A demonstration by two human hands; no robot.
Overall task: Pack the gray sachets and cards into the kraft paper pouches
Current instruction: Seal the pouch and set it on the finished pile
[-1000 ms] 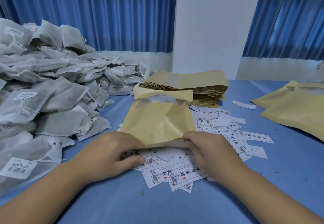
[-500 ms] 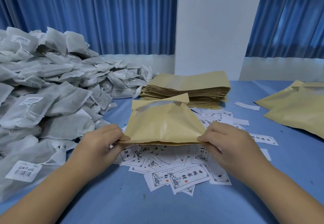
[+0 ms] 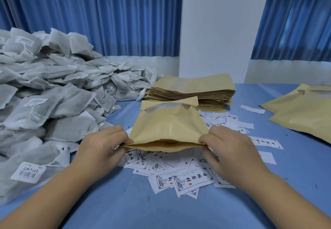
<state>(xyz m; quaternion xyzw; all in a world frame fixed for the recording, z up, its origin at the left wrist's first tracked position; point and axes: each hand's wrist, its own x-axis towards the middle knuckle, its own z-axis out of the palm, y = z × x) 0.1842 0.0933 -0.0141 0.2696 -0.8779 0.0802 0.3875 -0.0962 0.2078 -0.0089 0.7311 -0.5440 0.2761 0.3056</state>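
White cards (image 3: pixel 192 179) lie scattered on the blue table (image 3: pixel 125 203), nearest the person. Each has a thin printed border, an ink drawing, large black Chinese characters and a small red seal mark. The writing faces several ways and I cannot read it with certainty.

Just above them, the left hand (image 3: pixel 102 149) and the right hand (image 3: pixel 227 149) each pinch a near corner of a kraft pouch (image 3: pixel 168 126), thumbs on top. They hold its mouth parted toward the person. The pouch has a clear window strip at its far end.

At the near left, a gray sachet carries a white barcode label (image 3: pixel 28 172) tied on with string; its digits are too small to read. Behind it rises a big heap of gray sachets (image 3: pixel 53 94), several with similar white tags.

Farther back sits a stack of flat kraft pouches (image 3: pixel 193 92), and more kraft pouches (image 3: pixel 304 114) lie at the right. Blue curtains (image 3: pixel 107 13) and a white pillar (image 3: pixel 215 31) stand beyond.
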